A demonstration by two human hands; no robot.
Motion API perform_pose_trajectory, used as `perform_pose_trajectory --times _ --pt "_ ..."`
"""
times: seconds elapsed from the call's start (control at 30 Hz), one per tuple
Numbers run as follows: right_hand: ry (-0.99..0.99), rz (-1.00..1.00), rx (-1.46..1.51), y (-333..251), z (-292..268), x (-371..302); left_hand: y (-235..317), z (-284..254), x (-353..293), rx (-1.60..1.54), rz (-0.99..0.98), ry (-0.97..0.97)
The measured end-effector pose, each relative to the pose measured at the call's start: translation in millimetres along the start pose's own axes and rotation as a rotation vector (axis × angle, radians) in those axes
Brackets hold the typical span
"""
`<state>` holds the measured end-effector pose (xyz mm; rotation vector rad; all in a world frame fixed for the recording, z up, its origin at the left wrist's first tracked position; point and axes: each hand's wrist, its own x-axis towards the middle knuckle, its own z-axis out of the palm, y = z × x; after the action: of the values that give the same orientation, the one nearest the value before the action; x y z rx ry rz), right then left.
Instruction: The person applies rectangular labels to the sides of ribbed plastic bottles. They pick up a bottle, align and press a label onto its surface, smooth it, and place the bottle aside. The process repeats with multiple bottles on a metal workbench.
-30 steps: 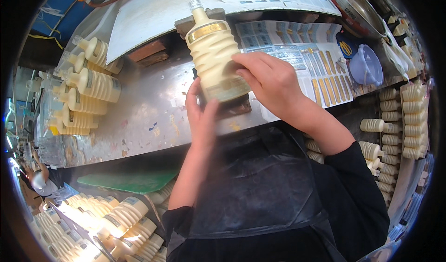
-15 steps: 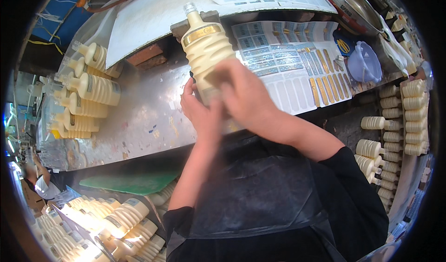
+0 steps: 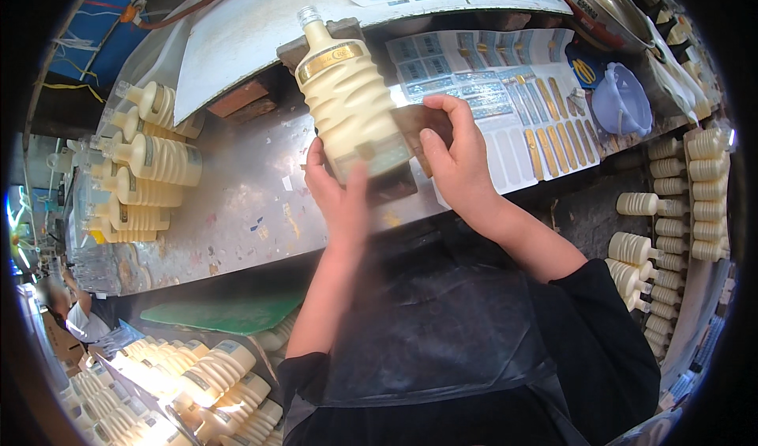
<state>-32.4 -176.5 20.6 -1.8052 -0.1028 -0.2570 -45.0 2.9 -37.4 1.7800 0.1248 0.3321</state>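
Note:
A cream bottle (image 3: 347,102) with a ridged, wavy body, a gold neck label and a clear threaded mouth lies with its mouth away from me, propped on a dark block (image 3: 395,187). My left hand (image 3: 335,197) grips its lower left side near the base, the thumb blurred over a pale label (image 3: 380,155). A flat brown piece (image 3: 425,127), perhaps a scraper or stiff cloth, is pinched between the thumb and fingers of my right hand (image 3: 467,165). It sits at the bottle's lower right edge; whether it touches cannot be made out.
Sticker sheets (image 3: 513,122) lie right of the bottle on the metal table (image 3: 237,209), near a lilac bucket (image 3: 621,102). Similar bottles (image 3: 154,161) stack at the left, with more at lower left (image 3: 221,371) and along the right (image 3: 632,248). A person (image 3: 83,316) is far left.
My right hand has moved right, off the bottle's lower body, bringing the brown piece into view. The bottle shows slightly further left, and its lower label is now visible.

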Motion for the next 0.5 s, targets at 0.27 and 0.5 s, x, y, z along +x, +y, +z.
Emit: perform_pose_trajectory --times 0.27,0.5 --pt "-0.027 0.015 -0.116 5.6 -2.2 10.1 -13.9 -19.5 -3.5 0.257 0.162 -0.057" --pt "-0.081 -0.346 -0.238 6.2 -9.4 -4.1 2.9 -19.7 -1.0 0.349 0.317 0.056"
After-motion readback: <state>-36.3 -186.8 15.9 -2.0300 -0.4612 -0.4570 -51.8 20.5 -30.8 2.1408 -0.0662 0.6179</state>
